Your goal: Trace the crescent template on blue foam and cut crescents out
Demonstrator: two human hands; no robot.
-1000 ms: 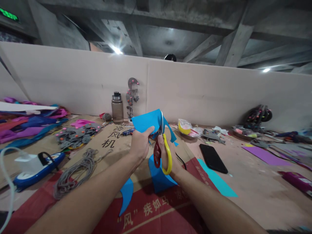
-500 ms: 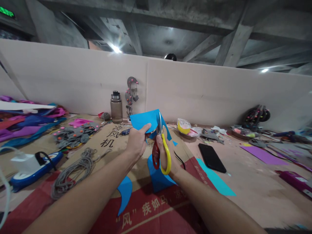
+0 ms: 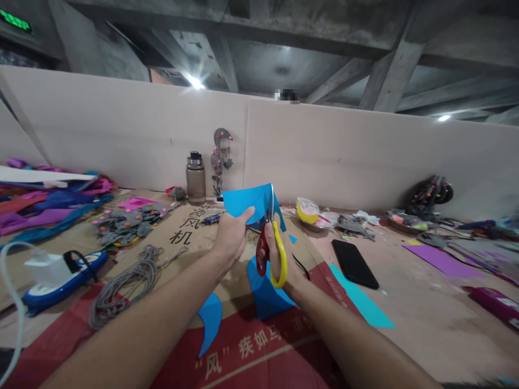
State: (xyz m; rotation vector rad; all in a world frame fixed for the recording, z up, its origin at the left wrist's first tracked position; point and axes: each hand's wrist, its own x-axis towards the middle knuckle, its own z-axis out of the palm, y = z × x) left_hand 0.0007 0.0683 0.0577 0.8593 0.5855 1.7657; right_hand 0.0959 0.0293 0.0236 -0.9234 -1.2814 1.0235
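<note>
Between thumb and fingers, my left hand [image 3: 232, 235] pinches a sheet of blue felt-like material [image 3: 244, 202], held up above the cardboard. My right hand [image 3: 279, 254] grips scissors [image 3: 279, 265] with one red and one yellow handle loop. Their blades point upward at the right part of the blue sheet, where a strip hangs down to the right of them. Below the hands lie a larger blue piece [image 3: 267, 300] with a curved edge and a blue crescent-shaped piece [image 3: 211, 323]. Some of my right fingers are hidden behind the handles.
Printed cardboard [image 3: 170, 354] covers the middle of the table. A coiled grey cord [image 3: 125, 286] and a power strip [image 3: 67, 286] lie left; a black phone [image 3: 355, 263] and turquoise strip [image 3: 365, 302] lie right. A bottle [image 3: 196, 181] stands by the white partition [image 3: 316, 151].
The scissor handles have come closer together around the blue sheet. The whole view has shifted slightly, with both hands and the sheet appearing a little further right.
</note>
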